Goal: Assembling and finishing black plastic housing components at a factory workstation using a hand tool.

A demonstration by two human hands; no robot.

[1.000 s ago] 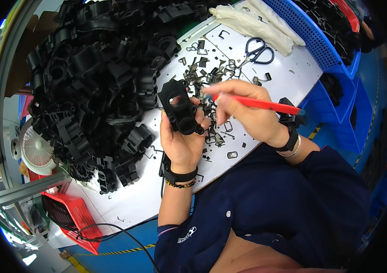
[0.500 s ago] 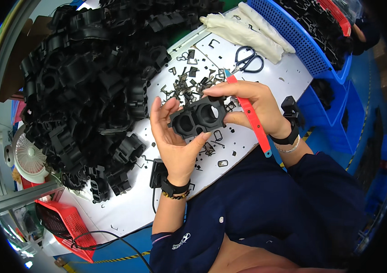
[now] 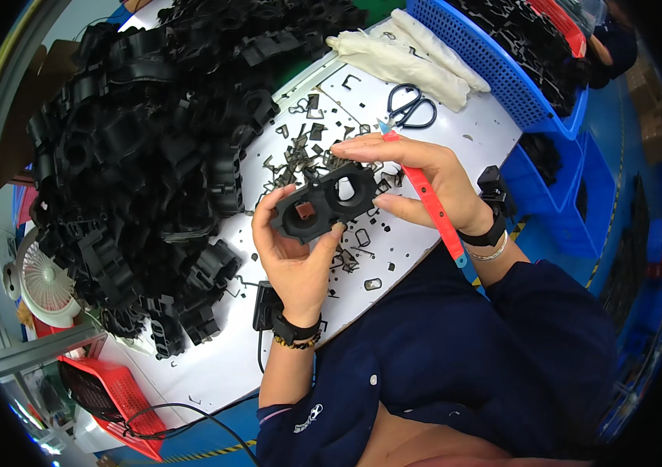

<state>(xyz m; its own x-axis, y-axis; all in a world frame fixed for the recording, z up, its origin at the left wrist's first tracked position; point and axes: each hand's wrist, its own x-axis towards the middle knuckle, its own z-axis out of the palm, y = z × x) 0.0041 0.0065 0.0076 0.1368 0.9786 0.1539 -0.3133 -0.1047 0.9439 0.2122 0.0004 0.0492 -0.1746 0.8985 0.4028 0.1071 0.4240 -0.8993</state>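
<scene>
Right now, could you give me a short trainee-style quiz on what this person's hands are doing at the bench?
1. True or false: both hands grip the black plastic part.
2. Which hand also holds the red knife? A left hand B right hand
3. What lies beyond the knife tip, near the white gloves?

Key: 1 true. 2 B. 3 black-handled scissors on the white table.

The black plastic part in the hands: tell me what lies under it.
Under the black plastic part, small black trimmings lie scattered on the white table. The left hand and right hand hold it; whatever sits directly beneath is covered.
</scene>
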